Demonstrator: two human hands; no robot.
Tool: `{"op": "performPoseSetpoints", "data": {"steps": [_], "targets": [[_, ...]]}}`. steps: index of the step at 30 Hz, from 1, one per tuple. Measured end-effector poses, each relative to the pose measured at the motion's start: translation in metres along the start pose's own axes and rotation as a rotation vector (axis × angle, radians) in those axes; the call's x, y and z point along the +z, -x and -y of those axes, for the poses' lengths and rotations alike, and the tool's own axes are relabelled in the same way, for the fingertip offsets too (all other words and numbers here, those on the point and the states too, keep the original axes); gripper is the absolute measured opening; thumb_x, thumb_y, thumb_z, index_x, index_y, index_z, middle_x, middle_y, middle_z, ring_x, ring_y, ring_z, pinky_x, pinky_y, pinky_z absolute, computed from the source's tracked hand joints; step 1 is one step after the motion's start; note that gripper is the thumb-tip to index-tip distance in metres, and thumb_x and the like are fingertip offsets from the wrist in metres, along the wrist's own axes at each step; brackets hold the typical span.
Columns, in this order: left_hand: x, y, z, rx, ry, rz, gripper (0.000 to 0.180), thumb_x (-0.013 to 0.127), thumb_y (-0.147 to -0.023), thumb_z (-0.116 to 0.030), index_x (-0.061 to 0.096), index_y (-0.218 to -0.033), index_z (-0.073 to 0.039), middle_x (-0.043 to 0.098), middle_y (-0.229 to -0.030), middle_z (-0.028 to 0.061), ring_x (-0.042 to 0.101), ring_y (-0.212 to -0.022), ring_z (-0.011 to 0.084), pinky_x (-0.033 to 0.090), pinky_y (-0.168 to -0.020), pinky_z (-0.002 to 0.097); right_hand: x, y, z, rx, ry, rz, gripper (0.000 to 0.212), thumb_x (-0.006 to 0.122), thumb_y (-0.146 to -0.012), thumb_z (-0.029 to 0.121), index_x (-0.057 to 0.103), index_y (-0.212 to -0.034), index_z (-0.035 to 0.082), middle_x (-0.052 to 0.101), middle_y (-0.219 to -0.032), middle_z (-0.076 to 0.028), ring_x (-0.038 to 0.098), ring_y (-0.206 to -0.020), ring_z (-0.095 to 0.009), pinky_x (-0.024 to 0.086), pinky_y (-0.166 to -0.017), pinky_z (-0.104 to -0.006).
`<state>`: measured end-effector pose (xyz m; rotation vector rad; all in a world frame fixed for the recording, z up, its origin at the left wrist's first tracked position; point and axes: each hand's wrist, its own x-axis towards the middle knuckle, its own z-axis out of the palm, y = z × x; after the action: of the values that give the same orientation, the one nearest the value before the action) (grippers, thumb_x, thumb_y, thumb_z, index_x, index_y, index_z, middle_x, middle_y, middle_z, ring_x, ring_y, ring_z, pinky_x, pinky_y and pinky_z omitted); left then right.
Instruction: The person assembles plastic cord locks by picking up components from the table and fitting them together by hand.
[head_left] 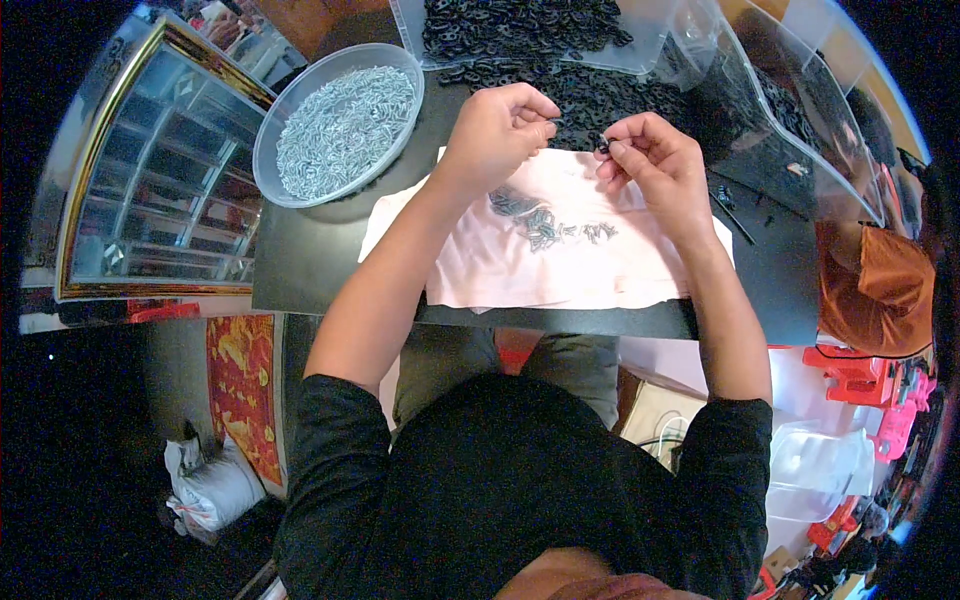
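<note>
Both hands meet near the worktop's far edge: right hand [655, 165] pinches a small black part [603, 143]; left hand [497, 130], fingers closed, probably holds a screw just left of it.

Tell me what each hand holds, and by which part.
The right hand pinches a small black part at its fingertips; which end cannot be told. The left hand has its fingertips closed, but anything between them is too small to make out.

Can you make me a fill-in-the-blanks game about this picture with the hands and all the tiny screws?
The round bowl is full of small silver ____.
The loose screws lie on a pale ____ cloth.
The right hand pinches a small ____ part.
The left hand hovers ____ the cloth.

Missing words: screws; pink; black; above
</note>
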<state>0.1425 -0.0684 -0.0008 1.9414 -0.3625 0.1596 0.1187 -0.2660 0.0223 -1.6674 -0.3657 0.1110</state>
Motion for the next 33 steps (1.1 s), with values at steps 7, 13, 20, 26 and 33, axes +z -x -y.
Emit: {"op": "performPoseSetpoints", "data": {"steps": [7,13,20,26,33], "targets": [[0.001,0.011,-0.018,-0.329,0.843,0.156,0.022,0.059,-0.079,-0.006,0.055,-0.098,0.004,0.061,-0.083,0.0122,0.06,-0.068,0.0139,0.05,-0.063,0.0225,0.009,0.007,0.005,-0.029,-0.028,-0.014,0.011,0.052,-0.084,0.0,0.052,-0.094,-0.003,0.059,-0.075,-0.009,0.057,-0.06,-0.01,0.047,-0.053,-0.0205],[0.003,0.015,-0.013,-0.382,1.008,0.185,0.027,0.057,-0.081,-0.009,0.053,-0.105,0.003,0.061,-0.088,0.0136,0.06,-0.071,0.0143,0.051,-0.064,0.0217,0.016,0.008,0.004,-0.093,0.03,-0.067,0.012,0.054,-0.082,-0.001,0.051,-0.094,-0.003,0.06,-0.075,-0.009,0.057,-0.061,-0.011,0.047,-0.052,-0.0212],[0.007,0.016,-0.014,-0.367,1.038,0.136,0.024,0.057,-0.081,-0.009,0.053,-0.101,0.003,0.062,-0.086,0.0144,0.062,-0.071,0.0155,0.053,-0.064,0.023,0.017,0.01,0.004,-0.091,0.03,-0.087,0.012,0.054,-0.082,-0.001,0.051,-0.094,-0.002,0.06,-0.074,-0.009,0.058,-0.061,-0.011,0.047,-0.051,-0.0211],[0.006,0.017,-0.017,-0.371,1.001,0.108,0.022,0.059,-0.079,-0.008,0.054,-0.099,0.002,0.062,-0.084,0.0132,0.062,-0.069,0.0161,0.053,-0.063,0.0236,0.018,0.01,0.004,-0.085,-0.014,-0.085,0.011,0.054,-0.082,0.0,0.051,-0.093,-0.002,0.06,-0.074,-0.009,0.058,-0.06,-0.011,0.048,-0.051,-0.021],[0.009,0.017,-0.024,-0.306,0.804,0.072,0.022,0.062,-0.077,-0.008,0.054,-0.095,0.002,0.061,-0.08,0.0113,0.062,-0.066,0.0161,0.051,-0.059,0.0233,0.017,0.009,0.005,-0.071,0.002,-0.108,0.011,0.054,-0.082,-0.001,0.051,-0.092,-0.002,0.06,-0.073,-0.009,0.058,-0.059,-0.011,0.047,-0.05,-0.0203]]}}
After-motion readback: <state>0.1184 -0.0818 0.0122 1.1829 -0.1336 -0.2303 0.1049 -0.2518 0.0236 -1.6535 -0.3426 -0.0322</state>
